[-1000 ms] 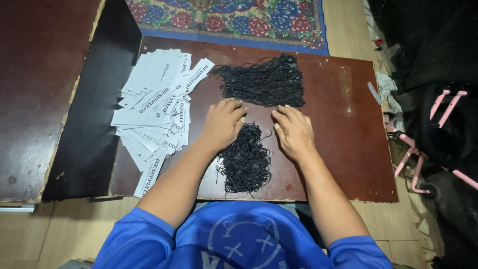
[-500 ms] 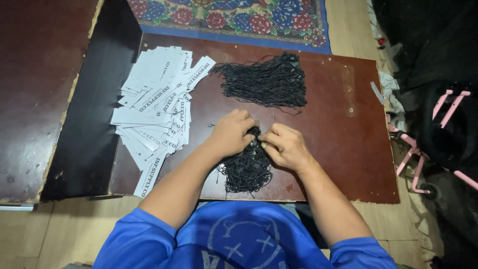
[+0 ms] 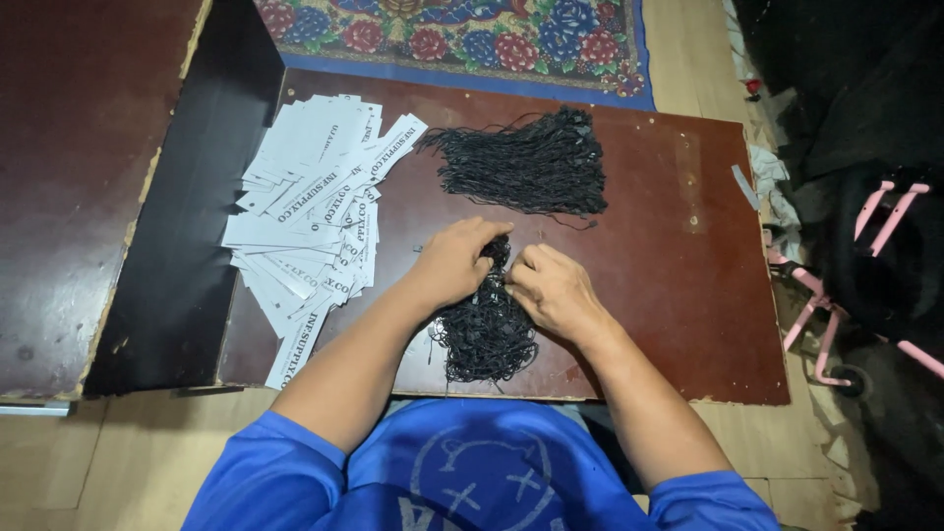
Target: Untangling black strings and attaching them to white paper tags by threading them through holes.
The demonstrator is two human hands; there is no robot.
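Two hands meet over the near pile of black cords point(image 3: 487, 329), at the front edge of the brown board point(image 3: 678, 295). The left hand point(image 3: 454, 261) is curled, fingers closed down on the top of the pile; the right hand point(image 3: 551, 288) is curled too, fingertips pinched at the same spot, so both seem to grip a few strands where the pile's upper end shows between them. Exactly which strand each holds cannot be told — the cords are a dark tangle.

A second, larger bundle of cords point(image 3: 526, 167) lies farther back on the board, well apart from the hands and laid more evenly. White paper tags point(image 3: 310, 202) are fanned in a loose heap to the left, just beside the left wrist, some hanging over the board's edge. A floral rug point(image 3: 472, 34) lies beyond the board, and a pink frame point(image 3: 836, 315) stands to the right.

Judging from the grip, teasing out one cord goes best with one hand pinning the pile flat while the other draws a single strand out along its length — slowly, so loops do not drag neighbours along. Pulling sideways or lifting the whole clump would likely tighten the tangle.
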